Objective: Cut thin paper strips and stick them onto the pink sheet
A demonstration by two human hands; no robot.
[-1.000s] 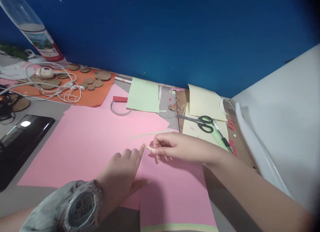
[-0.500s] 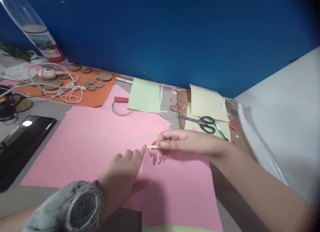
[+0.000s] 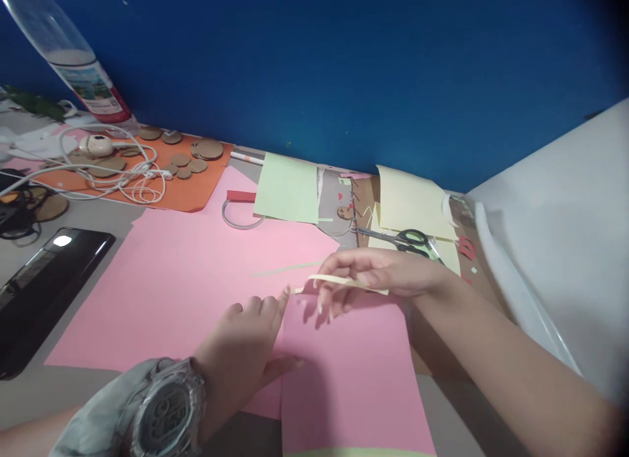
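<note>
A thin pale yellow paper strip (image 3: 339, 280) runs between my two hands over pink paper. My left hand (image 3: 248, 326) pins its left end down with the index fingertip. The thumb of that hand lies apart on the paper, and the other fingers are curled. My right hand (image 3: 373, 273) has the strip between thumb and fingers, with the strip's right end sticking out past the thumb. Between the hands the strip arches up off the paper. Behind them, a pale green strip (image 3: 285, 269) lies flat on the large pink sheet (image 3: 196, 267).
Black-handled scissors (image 3: 413, 237) lie beyond my right hand, near pale yellow sheets (image 3: 415, 201) and paper scraps. A green sheet (image 3: 287, 188) is at the back. To the left are a black phone (image 3: 54, 286), white cables (image 3: 142, 175), cardboard discs (image 3: 206, 149) and a bottle (image 3: 88, 83).
My right hand has slid rightward along the strip, so more of it shows, and it now bends upward. My left hand has stayed pressed at the strip's left end.
</note>
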